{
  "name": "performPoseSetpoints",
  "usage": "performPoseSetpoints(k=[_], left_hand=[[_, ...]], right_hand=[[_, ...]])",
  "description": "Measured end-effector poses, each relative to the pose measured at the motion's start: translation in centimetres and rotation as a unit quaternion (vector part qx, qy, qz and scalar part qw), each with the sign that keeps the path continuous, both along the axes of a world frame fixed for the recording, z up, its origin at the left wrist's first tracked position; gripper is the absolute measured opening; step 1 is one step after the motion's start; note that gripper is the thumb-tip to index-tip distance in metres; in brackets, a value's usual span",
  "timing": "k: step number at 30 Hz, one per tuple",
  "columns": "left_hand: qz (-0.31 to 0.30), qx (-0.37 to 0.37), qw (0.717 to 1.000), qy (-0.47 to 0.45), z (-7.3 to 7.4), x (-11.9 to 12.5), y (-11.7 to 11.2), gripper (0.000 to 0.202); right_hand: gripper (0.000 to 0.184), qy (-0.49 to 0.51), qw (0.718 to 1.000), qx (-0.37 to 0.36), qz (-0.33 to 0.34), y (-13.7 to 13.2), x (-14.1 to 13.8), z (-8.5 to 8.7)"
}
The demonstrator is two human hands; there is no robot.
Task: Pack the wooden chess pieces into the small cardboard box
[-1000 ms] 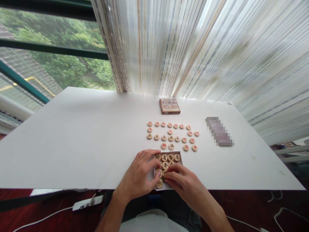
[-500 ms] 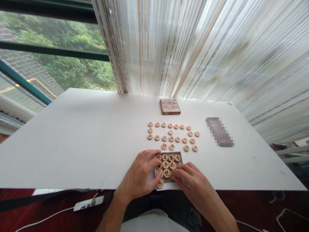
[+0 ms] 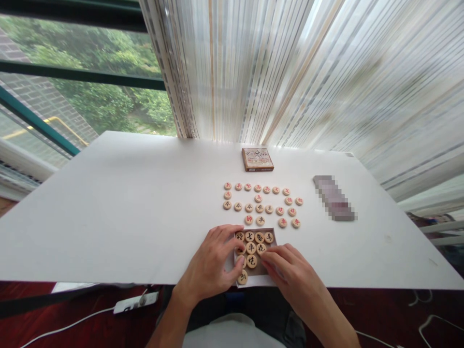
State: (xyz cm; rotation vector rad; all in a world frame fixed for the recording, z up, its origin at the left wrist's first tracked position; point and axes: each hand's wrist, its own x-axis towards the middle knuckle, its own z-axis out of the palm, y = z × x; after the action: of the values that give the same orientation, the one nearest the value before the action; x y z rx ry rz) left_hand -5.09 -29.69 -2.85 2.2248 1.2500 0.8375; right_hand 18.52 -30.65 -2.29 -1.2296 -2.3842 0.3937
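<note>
A shallow open box (image 3: 258,281) stands at the front edge of the table, holding several round wooden Chinese chess pieces with black characters. My left hand (image 3: 211,258) curls round the box's left side, its thumb and fingers reaching over the leftmost pieces and partly hiding two of them. At the right side of the box, my right hand (image 3: 288,267) has its thumb and fingertips closed at the lower right edge of a cannon piece (image 3: 261,249). A black horse piece (image 3: 242,277) sits in the box's near left corner. Brown box floor shows at the near right.
Beyond the box, several loose pieces with red characters (image 3: 257,188) and black characters (image 3: 249,208) lie in rough rows. A printed Chinese chess box cover (image 3: 257,159) lies farther back. A blurred flat item (image 3: 334,198) rests at the right of the white table (image 3: 145,208).
My right fingertips have shifted slightly up towards the cannon piece in the box. My left hand keeps its place on the box. The whole view has moved a little.
</note>
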Motion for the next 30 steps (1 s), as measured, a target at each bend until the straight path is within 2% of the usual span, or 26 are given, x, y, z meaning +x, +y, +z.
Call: performPoseSetpoints(k=[3,12,21,30], left_hand=[[-0.001,0.001,1.000,0.002,0.0,0.0,0.0,0.021],[0.006,0.007,1.000,0.007,0.1,0.1,0.1,0.025],[0.001,0.000,1.000,0.009,0.0,0.0,0.1,0.026],[0.005,-0.001,1.000,0.009,0.0,0.0,0.1,0.026]], right_hand=[[0.019,-0.009,0.999,0.029,-0.013,0.2,0.3,-0.1],[0.018,-0.025,0.998,0.053,-0.020,0.8,-0.6,-0.1],[0.018,-0.013,0.999,0.044,-0.024,0.6,-0.7,-0.2],[0.017,-0.011,0.994,0.088,-0.066,0.9,0.6,0.1]])
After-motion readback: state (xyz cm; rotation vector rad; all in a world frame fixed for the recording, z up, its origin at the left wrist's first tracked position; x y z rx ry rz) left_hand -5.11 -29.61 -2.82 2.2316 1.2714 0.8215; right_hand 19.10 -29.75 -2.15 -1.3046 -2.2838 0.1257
